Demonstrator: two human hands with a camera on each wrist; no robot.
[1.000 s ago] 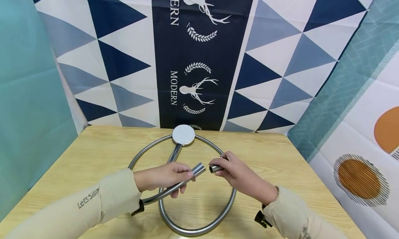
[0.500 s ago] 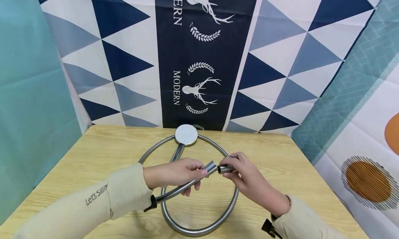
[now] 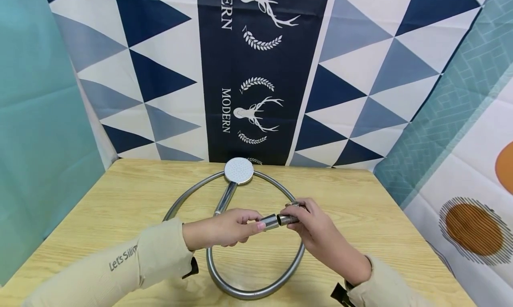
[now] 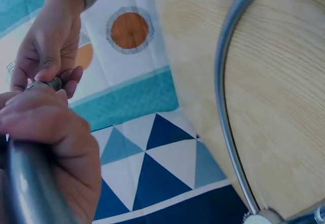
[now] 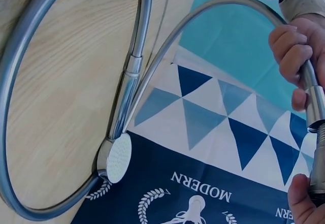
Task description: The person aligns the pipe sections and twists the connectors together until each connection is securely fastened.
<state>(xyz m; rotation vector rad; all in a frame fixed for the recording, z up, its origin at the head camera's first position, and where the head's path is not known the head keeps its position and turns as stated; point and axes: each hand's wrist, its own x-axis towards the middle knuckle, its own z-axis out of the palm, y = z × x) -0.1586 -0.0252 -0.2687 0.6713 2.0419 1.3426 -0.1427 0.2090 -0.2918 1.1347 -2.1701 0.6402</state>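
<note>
In the head view my left hand [image 3: 232,229] grips the end of a grey metal shower hose, with thumb and fingers round its smooth chrome connector [image 3: 270,222]. My right hand [image 3: 318,229] pinches a short dark metal fitting [image 3: 286,220]. Threads show on that fitting [image 5: 320,142] in the right wrist view, right at the mouth of the connector; whether they engage cannot be told. The hose [image 3: 256,293] lies looped on the table and joins the handle of a shower head [image 3: 238,170], whose white face points up. Part of the fitting is hidden by my right fingers.
The wood-grain table [image 3: 340,195] ends at a back wall of patterned cloth [image 3: 168,120]. A teal cloth [image 3: 44,120] hangs at the left, and a white cloth with orange circles [image 3: 473,227] at the right. The shower head lies near the back edge.
My left hand has brought the hose connector rightward and levelled it, closing the gap to the fitting. My right hand has stayed nearly in place. The shower head still lies on the table.
</note>
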